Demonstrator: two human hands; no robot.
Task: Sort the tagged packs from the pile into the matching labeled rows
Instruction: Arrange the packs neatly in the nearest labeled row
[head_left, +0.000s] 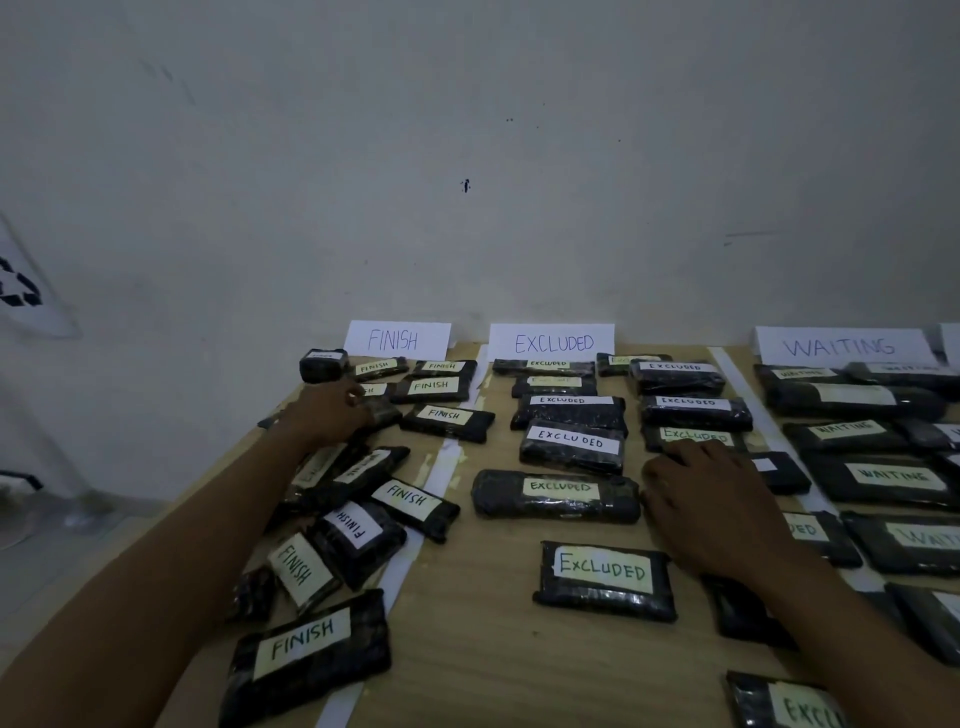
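a: far left first. what is the left hand (332, 413) doing?
b: it lies over a dark pack (385, 413) below the finish sign (397, 340). the tag is hidden, and i can't tell if the fingers grip it.
a: middle?
b: the excluded sign (553, 343) stands at the wall.
a: the right hand (711, 499)?
b: fingers spread flat, tips touching an excluded pack (693, 435), the wrist half hiding a black pack (784, 475). the waiting sign (839, 347) is beyond; a fourth sign (951, 338) is cut off.
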